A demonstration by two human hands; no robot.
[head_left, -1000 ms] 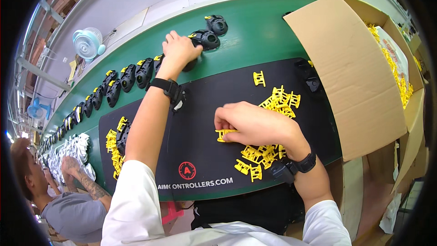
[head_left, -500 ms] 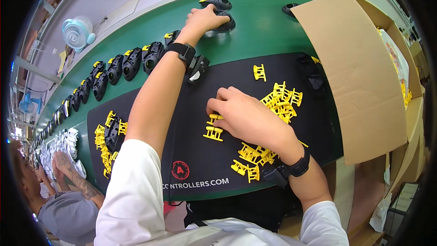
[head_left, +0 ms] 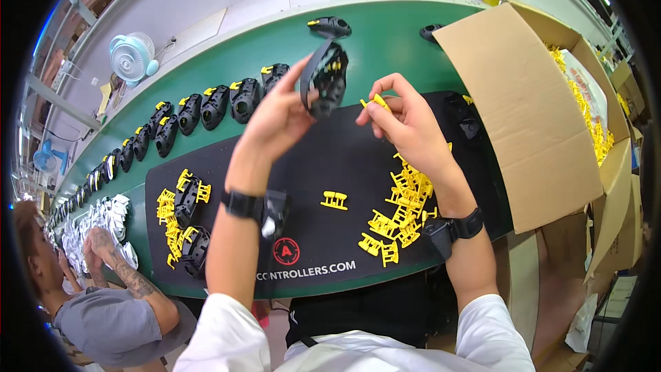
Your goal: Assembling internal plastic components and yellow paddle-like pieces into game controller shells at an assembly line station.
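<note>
Raised over the far part of the black mat (head_left: 303,165), my left hand (head_left: 281,118) grips a black plastic shell (head_left: 330,79), its hollow inside turned toward my right. My right hand (head_left: 412,124) is just right of the shell, a small yellow plastic piece (head_left: 377,102) pinched between thumb and fingers. Shell and yellow piece are apart. Below them a lone yellow piece (head_left: 334,200) lies on the mat. A heap of the same yellow pieces (head_left: 407,196) is by my right wrist. Past my left forearm are more yellow pieces (head_left: 166,212) and two black shells (head_left: 195,251).
Black shells with yellow pieces (head_left: 214,107) stand in a long row on the green table (head_left: 385,34). One more shell (head_left: 330,26) is at the back. A cardboard box (head_left: 516,117) with yellow pieces stands right. A co-worker (head_left: 117,317) sits left beside silvery-white parts.
My left hand has picked up the black shell from the table's back and brought it nearer. My right hand has risen from the mat with a yellow piece, leaving one there.
</note>
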